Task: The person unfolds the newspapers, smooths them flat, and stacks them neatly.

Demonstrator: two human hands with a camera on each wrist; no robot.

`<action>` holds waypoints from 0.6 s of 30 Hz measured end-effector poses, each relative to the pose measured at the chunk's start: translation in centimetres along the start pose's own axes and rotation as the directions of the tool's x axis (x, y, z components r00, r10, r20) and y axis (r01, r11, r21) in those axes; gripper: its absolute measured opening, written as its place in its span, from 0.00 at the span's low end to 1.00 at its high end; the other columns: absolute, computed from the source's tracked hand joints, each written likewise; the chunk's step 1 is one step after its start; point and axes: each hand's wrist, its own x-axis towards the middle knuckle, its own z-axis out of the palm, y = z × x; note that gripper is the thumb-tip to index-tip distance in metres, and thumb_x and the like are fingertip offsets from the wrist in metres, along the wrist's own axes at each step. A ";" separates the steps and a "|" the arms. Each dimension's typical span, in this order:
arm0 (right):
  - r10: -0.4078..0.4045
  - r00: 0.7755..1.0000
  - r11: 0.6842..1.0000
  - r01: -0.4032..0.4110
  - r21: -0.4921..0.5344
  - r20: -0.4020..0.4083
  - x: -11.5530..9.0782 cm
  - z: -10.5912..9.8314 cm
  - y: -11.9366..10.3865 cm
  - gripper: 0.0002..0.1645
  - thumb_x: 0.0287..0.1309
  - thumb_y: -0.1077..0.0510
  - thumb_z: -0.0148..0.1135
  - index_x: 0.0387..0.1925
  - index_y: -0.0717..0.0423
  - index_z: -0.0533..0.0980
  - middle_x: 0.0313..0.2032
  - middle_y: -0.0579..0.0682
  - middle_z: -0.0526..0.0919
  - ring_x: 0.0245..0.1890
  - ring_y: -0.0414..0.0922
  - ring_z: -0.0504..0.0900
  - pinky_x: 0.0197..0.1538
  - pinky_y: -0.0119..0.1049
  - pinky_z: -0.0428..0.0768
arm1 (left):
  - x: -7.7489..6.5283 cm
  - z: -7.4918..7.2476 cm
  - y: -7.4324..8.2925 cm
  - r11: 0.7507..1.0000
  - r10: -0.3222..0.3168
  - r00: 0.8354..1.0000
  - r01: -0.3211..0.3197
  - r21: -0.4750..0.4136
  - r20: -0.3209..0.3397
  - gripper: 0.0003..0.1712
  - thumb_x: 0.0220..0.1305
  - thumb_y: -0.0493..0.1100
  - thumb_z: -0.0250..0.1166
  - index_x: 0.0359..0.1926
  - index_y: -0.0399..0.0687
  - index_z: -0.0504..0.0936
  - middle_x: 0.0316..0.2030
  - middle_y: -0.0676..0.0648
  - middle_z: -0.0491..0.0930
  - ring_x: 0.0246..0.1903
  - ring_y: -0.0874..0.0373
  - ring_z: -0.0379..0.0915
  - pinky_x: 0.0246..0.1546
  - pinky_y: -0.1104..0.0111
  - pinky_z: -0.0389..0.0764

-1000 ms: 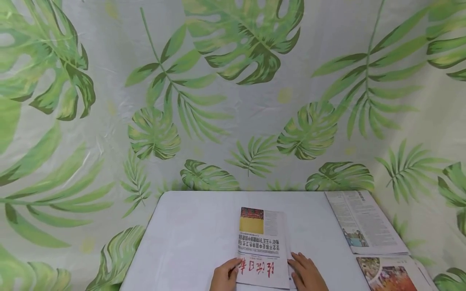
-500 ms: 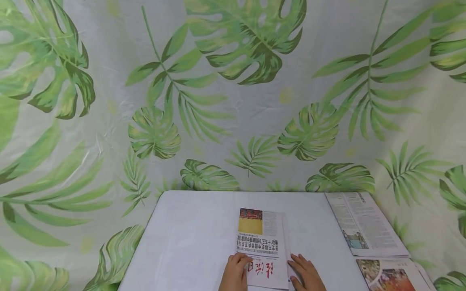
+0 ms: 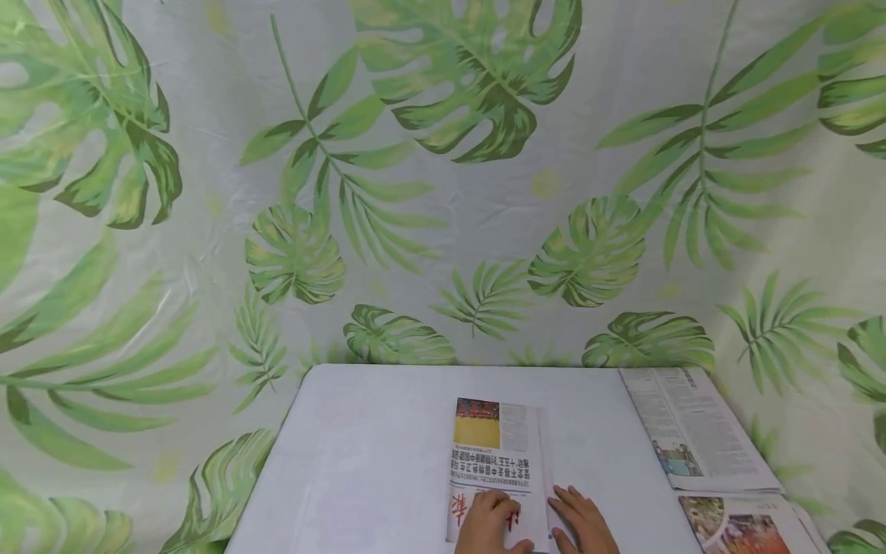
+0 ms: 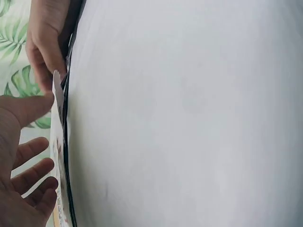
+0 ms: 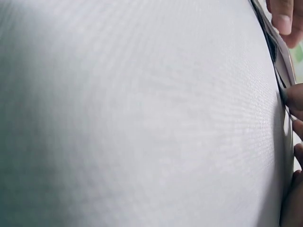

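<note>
A folded newspaper [image 3: 487,462], its print upside down to me, lies on the white table in the head view. My left hand [image 3: 487,525] rests over the red title near its front end, fingers lightly bent across the sheet. In the left wrist view this hand's thumb and fingers [image 4: 33,177] are spread against the paper's face. Along the paper's right edge lies my right hand [image 3: 584,522], thumb and fingers apart. The right wrist view shows its fingertips [image 5: 296,98] right at the layered paper edge, most of the hand out of frame.
More folded newspapers lie along the table's right side: a printed one [image 3: 699,431] behind, and one with a colourful photo [image 3: 751,531] nearer. The white tabletop [image 3: 367,438] ends at a leaf-patterned curtain [image 3: 484,231].
My left hand has slid from the newspaper's left edge rightward across the title, uncovering the left red character. The right hand and the newspaper have stayed nearly in place.
</note>
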 end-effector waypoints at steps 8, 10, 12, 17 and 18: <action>-0.058 0.997 0.998 0.058 -0.015 -0.048 0.2 0.2 0.3 0.23 0.58 0.58 0.71 0.56 0.52 0.83 0.63 0.49 0.82 0.68 0.59 0.74 0.69 0.63 0.65 | 0.5 2.1 0.0 0.990 0.080 0.995 -0.072 0.121 -0.064 0.33 0.51 0.74 0.70 0.50 0.60 0.87 0.48 0.54 0.80 0.47 0.60 0.74 0.45 0.66 0.80; -0.082 0.993 0.996 0.078 -0.048 -0.086 0.1 0.2 0.4 0.22 0.57 0.58 0.71 0.56 0.50 0.84 0.62 0.47 0.83 0.67 0.58 0.76 0.69 0.58 0.67 | 0.7 2.5 0.3 0.986 0.075 0.994 -0.062 0.154 -0.078 0.34 0.50 0.75 0.70 0.51 0.60 0.87 0.48 0.54 0.80 0.47 0.59 0.74 0.44 0.66 0.81; -0.102 0.988 0.993 0.095 -0.067 -0.112 0.1 0.3 0.6 0.23 0.57 0.58 0.71 0.55 0.49 0.84 0.61 0.46 0.84 0.66 0.56 0.77 0.72 0.49 0.65 | 0.9 2.8 0.7 0.982 0.063 0.994 -0.045 0.185 -0.093 0.35 0.50 0.76 0.69 0.50 0.60 0.87 0.48 0.53 0.80 0.46 0.59 0.75 0.44 0.66 0.81; -0.124 0.986 0.989 0.114 -0.090 -0.111 0.0 0.4 0.9 0.22 0.55 0.58 0.71 0.54 0.49 0.85 0.60 0.46 0.84 0.64 0.57 0.77 0.74 0.42 0.63 | 1.1 3.2 1.7 0.976 -0.049 0.998 0.055 0.212 -0.033 0.35 0.54 0.76 0.67 0.50 0.56 0.87 0.48 0.51 0.80 0.46 0.56 0.74 0.45 0.66 0.80; -0.125 0.986 0.988 0.114 -0.105 -0.106 0.0 0.4 0.9 0.22 0.55 0.58 0.72 0.54 0.49 0.85 0.60 0.45 0.84 0.64 0.57 0.78 0.71 0.48 0.67 | 1.2 3.2 1.9 0.975 -0.081 0.997 0.081 0.208 -0.008 0.35 0.55 0.75 0.66 0.50 0.56 0.87 0.48 0.51 0.80 0.47 0.55 0.74 0.47 0.65 0.81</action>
